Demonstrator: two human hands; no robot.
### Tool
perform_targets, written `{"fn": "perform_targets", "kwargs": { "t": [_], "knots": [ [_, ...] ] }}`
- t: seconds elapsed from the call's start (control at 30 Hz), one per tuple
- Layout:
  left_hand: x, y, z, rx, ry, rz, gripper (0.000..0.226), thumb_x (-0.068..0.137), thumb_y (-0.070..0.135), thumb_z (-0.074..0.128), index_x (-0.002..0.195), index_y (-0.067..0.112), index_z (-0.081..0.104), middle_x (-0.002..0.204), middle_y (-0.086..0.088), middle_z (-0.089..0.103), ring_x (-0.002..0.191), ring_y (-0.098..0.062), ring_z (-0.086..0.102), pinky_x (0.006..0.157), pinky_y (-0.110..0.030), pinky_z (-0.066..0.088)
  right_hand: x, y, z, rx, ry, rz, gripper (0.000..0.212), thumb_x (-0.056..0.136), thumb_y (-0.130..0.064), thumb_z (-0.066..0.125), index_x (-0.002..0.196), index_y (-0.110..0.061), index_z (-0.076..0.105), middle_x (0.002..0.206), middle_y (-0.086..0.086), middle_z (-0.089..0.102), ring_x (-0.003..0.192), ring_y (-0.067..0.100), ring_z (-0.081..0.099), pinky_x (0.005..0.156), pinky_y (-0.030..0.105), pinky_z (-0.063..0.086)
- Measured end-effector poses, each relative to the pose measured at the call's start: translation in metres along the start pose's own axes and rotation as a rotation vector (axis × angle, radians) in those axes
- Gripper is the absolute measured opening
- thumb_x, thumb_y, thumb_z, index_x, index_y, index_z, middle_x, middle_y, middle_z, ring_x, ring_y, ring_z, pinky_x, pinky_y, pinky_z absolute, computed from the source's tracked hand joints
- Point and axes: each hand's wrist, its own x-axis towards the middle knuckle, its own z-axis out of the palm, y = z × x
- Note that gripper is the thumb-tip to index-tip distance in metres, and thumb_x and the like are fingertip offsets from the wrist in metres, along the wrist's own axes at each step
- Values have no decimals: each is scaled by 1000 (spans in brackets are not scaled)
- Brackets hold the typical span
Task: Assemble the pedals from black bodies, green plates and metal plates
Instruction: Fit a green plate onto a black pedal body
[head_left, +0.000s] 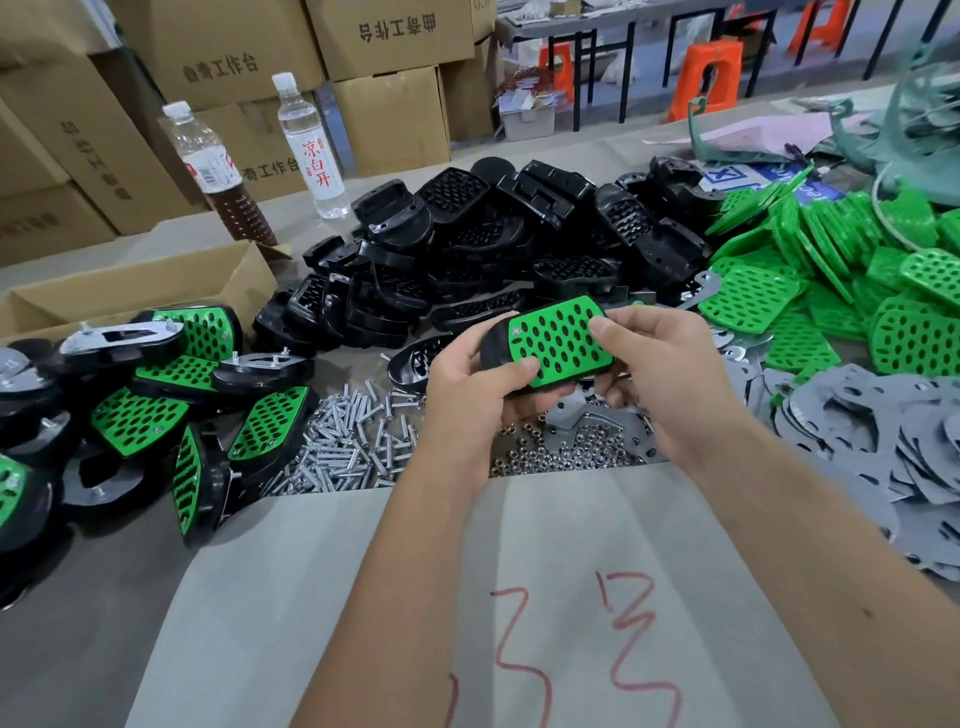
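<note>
Green plate (563, 343) sits pressed onto the black body (496, 343) you grip in your left hand (467, 384) and right hand (660, 364) above the screws (353, 441), thumbs likely seating it

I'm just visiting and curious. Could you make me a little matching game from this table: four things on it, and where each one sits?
Things:
1. loose screws
2. finished pedals
3. grey metal plates
4. water bottle

Places:
A. far back, standing upright by the cartons
B. left side, in a heap
C. right side, spread flat
D. middle, just left of the left hand

Pairs: 1-D, 2-B, 3-C, 4-A
</note>
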Motion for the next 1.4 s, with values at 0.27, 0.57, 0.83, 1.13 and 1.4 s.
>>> {"fn": "perform_targets", "kwargs": {
  "t": [0.27,0.57,0.83,1.13,1.4],
  "knots": [
    [2,-11,12,213,302,117,23,96,23,67,116,12,63,122,-11,66,90,-37,78,80,-45,64,-7,5,14,-273,173,-440,16,97,-13,68,103,-26,62,92,-16,59,83,17,64,63,48,62],
    [0,6,5,-181,198,-147,30,107,29,55,104,3,70,77,-8,72,68,-20,70,65,-33,63,-19,8,22,-796,-34,-842,29,81,-2,78,105,-18,72,108,-3,61,97,24,59,76,45,52],
    [4,6,-5,-231,271,-112,21,99,-6,52,94,7,69,91,-16,77,79,-30,73,67,-38,61,-23,9,23,-609,-157,-779,21,86,-4,79,101,-19,80,108,-6,68,104,14,65,76,35,60],
    [4,4,-3,-126,274,-99,20,97,-2,56,110,5,70,85,-12,79,66,-26,76,55,-40,62,-17,10,21,-331,-99,-567,10,94,-16,72,101,-21,78,95,-11,73,95,17,71,69,35,62],
    [1,1,4,1,106,-107,23,96,-2,56,106,8,74,95,-13,80,78,-25,76,62,-39,63,-5,10,15,-9,-94,-28,44,109,-47,46,104,-17,77,102,7,79,100,27,76,81,42,64]
  ]
}}
